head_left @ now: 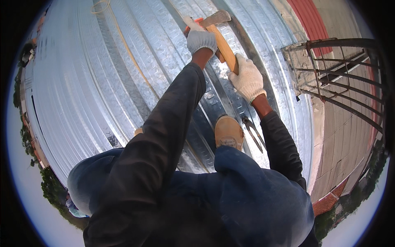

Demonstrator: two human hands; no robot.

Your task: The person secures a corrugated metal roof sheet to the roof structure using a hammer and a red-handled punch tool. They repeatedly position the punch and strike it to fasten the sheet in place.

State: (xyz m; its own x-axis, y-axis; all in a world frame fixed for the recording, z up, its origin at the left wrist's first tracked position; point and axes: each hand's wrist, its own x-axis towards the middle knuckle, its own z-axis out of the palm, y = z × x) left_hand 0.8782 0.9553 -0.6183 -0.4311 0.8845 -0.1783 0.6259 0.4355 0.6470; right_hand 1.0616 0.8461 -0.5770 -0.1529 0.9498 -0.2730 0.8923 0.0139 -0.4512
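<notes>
I crouch on ribbed silver metal sheeting [119,70]. My right hand [247,78], in a knitted white glove, grips the lower end of a pale wooden handle [222,44] with a dark, flared steel head [216,18]. My left hand [201,40], also gloved, is closed beside the head on a red object [188,29], mostly hidden by the glove. Below my right hand, dark long-handled pincers [253,133] lie on the sheeting beside my tan shoe [228,131].
Curved rusty rebar [341,76] juts from a concrete block at the right. Beyond it are a red panel [308,18] and grey boarding [337,148]. A yellowish line [125,45] runs across the sheeting. Trees [51,185] show past the edges.
</notes>
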